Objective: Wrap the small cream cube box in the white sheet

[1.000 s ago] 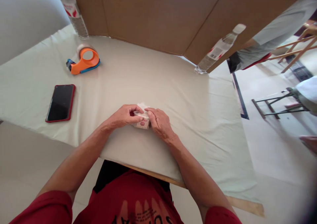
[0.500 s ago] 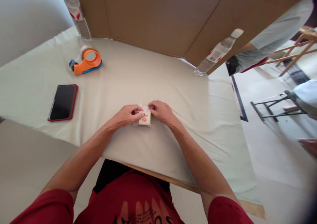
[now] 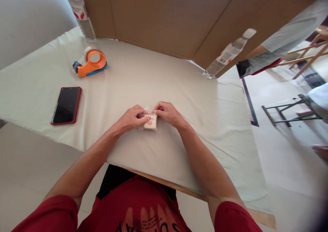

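Observation:
A small cream-coloured square packet with red print (image 3: 151, 123) lies on the cloth in front of me, in what looks like a clear plastic wrapper. My left hand (image 3: 134, 117) holds it from the left, the thumb lying across its printed top. At its upper right corner, my right hand (image 3: 166, 112) has thumb and index finger pinched together on the wrapper's edge. The fingertips hide part of the far side of the packet, and whether the wrapper is open there I cannot tell.
Left on the cloth-covered table (image 3: 179, 157) lie a phone in a red case (image 3: 66, 105) and an orange tape dispenser (image 3: 91, 64). Two water bottles (image 3: 81, 15) stand against a cardboard screen (image 3: 164, 16). A person in grey (image 3: 284, 40) is beyond it.
My right hand's fingers have shifted slightly at the packet's upper right corner and pinch closer together. The left hand stays on the packet. The whole view has shifted a little.

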Demonstrator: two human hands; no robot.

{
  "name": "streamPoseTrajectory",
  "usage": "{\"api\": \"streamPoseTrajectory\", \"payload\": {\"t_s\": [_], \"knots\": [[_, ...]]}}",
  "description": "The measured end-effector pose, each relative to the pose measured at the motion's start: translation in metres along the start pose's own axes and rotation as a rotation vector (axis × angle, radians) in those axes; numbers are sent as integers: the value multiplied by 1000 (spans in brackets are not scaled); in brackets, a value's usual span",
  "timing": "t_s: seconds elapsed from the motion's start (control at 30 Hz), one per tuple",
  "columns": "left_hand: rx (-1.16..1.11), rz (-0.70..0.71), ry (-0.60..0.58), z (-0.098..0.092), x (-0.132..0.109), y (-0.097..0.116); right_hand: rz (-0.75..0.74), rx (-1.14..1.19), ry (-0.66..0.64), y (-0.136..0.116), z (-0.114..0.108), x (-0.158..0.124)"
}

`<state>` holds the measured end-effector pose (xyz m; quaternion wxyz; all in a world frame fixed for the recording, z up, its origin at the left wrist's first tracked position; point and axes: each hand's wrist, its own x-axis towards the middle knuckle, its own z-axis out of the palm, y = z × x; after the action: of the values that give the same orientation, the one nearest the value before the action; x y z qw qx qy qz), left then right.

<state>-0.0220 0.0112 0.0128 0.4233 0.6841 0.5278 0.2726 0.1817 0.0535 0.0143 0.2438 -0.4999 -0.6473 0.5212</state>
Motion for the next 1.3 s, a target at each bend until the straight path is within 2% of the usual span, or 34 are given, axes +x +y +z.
{"api": "streamPoseTrajectory", "payload": {"t_s": [0.13,0.33,0.57,0.67,0.93,1.3], "knots": [[6,11,0,0,1,-1,-13,134,23,-2,4,-7],[33,16,31,1,1,-4,-64,94,-14,3,6,-18],[35,-61,109,1,-1,-1,-75,34,-25,7,10,-27],[29,-84,80,0,-3,2,-74,63,-8,8,10,-30],[-54,-55,-89,-4,-6,3,-102,141,-43,15,9,-33],[-232,-77,-60,1,-3,-2,-46,208,-68,13,12,-35]]}}
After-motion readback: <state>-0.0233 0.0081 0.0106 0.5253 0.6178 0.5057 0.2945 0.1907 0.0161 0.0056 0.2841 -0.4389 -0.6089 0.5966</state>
